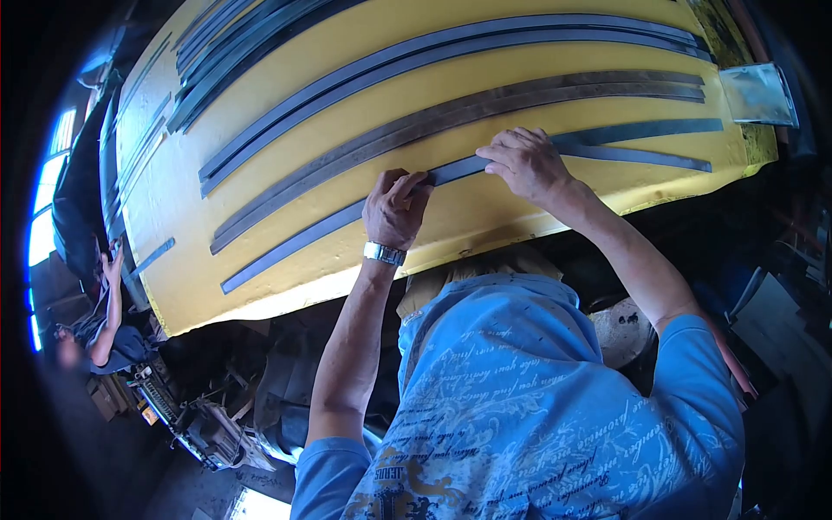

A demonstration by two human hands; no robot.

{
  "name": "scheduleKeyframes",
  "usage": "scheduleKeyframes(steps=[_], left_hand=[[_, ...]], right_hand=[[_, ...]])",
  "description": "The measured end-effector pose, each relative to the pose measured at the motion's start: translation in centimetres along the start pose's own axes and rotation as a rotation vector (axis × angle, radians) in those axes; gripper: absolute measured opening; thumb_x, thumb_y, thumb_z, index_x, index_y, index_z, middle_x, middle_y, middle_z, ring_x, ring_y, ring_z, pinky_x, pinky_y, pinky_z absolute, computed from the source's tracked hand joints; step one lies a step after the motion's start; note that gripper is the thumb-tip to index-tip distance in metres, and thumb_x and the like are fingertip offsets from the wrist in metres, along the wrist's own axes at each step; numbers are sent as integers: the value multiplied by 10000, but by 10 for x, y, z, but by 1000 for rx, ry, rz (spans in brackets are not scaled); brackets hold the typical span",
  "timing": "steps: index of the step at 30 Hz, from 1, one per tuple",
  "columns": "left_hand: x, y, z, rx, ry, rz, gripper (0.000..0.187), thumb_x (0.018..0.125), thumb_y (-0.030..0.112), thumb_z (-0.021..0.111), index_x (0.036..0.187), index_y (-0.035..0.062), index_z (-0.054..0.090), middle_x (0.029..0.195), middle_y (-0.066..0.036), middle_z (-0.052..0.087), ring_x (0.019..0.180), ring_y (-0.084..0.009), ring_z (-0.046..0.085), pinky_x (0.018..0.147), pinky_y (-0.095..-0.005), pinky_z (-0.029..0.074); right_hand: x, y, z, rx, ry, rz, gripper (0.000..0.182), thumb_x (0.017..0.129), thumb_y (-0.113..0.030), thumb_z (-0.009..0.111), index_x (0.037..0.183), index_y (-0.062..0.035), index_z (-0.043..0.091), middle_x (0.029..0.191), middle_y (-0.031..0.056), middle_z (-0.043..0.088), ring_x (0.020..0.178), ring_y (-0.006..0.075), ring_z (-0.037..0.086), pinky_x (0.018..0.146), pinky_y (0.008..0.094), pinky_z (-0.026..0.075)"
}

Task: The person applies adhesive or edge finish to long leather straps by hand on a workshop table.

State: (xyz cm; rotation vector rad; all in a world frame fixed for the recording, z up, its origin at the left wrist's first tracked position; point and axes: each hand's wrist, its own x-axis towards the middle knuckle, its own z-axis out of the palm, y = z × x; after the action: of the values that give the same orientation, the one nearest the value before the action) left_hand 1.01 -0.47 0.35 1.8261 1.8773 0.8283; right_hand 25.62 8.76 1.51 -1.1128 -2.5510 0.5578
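A long dark strip point(295, 249), flat and belt-like, lies along the near side of the yellow table point(485, 208). My left hand point(397, 208), with a metal watch on its wrist, is closed with curled fingers on the strip's middle. To its right, my right hand point(524, 162) pinches the same strip, a short length showing between the two hands. Beyond my right hand two strip ends point(641, 156) spread apart; the hand hides where they meet. Just behind lies a pair of brownish strips point(451, 113).
Farther back are paired blue-grey strips point(433, 48) and a stack of dark strips point(251, 52). A clear-looking packet point(759, 94) sits at the right end. A short strip piece point(158, 255) lies near the left edge. Another person point(108, 334) is at the far left, beside machinery point(165, 403).
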Motion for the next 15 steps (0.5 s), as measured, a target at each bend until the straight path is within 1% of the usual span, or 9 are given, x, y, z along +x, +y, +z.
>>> scheduleKeyframes(steps=[2, 3, 5, 6, 8, 9, 11, 15], left_hand=[[0, 2, 1, 14, 0, -36, 210, 803, 204, 777, 1003, 146, 749, 1004, -75, 671, 743, -230, 695, 640, -326, 561], [-1, 3, 1, 11, 0, -38, 210, 803, 204, 777, 1003, 146, 749, 1004, -75, 671, 743, -230, 695, 640, -326, 561], [1, 5, 1, -18, 27, -49, 175, 786, 215, 784, 945, 148, 753, 940, -64, 671, 779, -270, 673, 668, -383, 538], [2, 5, 2, -19, 30, -47, 175, 786, 215, 784, 945, 148, 753, 940, -64, 671, 779, -270, 673, 668, -383, 538], [1, 2, 1, 47, 21, 6, 188, 799, 201, 776, 982, 161, 763, 991, -69, 671, 732, -237, 686, 640, -348, 550], [1, 2, 1, 49, 15, 7, 188, 799, 201, 776, 982, 161, 763, 991, -69, 671, 732, -237, 686, 640, -348, 550], [2, 2, 1, 57, 2, 45, 179, 806, 187, 769, 985, 168, 767, 981, -60, 673, 749, -239, 684, 648, -360, 547], [3, 2, 1, 96, 24, 131, 172, 813, 175, 764, 985, 172, 769, 980, -55, 674, 776, -244, 682, 665, -373, 544]], right_hand=[[0, -2, -2, -23, -41, 19, 249, 792, -177, 758, 1037, -142, 726, 968, 16, 664, 948, 222, 621, 843, 401, 449], [-1, -3, -1, -25, -45, 20, 249, 792, -177, 758, 1037, -142, 726, 968, 16, 664, 948, 222, 621, 843, 401, 449], [-2, -1, 2, -36, -19, 6, 255, 789, -179, 761, 1039, -147, 725, 963, 5, 657, 950, 215, 615, 841, 399, 448], [-1, 1, 2, -39, -18, 3, 255, 789, -179, 761, 1039, -147, 725, 963, 5, 657, 950, 215, 615, 841, 399, 448], [-3, 1, 4, -43, -18, 10, 251, 791, -183, 762, 1037, -152, 727, 968, 0, 652, 957, 209, 610, 836, 397, 447], [-4, 0, 6, -39, -18, 16, 251, 791, -183, 762, 1037, -152, 727, 968, 0, 652, 957, 209, 610, 836, 397, 447], [-3, 2, 6, -34, -13, -4, 175, 831, -209, 727, 1000, -167, 715, 961, 1, 636, 985, 210, 598, 828, 419, 441], [-2, 0, 7, -49, -11, 10, 174, 834, -206, 723, 1002, -165, 714, 965, 3, 636, 986, 211, 596, 832, 422, 439]])
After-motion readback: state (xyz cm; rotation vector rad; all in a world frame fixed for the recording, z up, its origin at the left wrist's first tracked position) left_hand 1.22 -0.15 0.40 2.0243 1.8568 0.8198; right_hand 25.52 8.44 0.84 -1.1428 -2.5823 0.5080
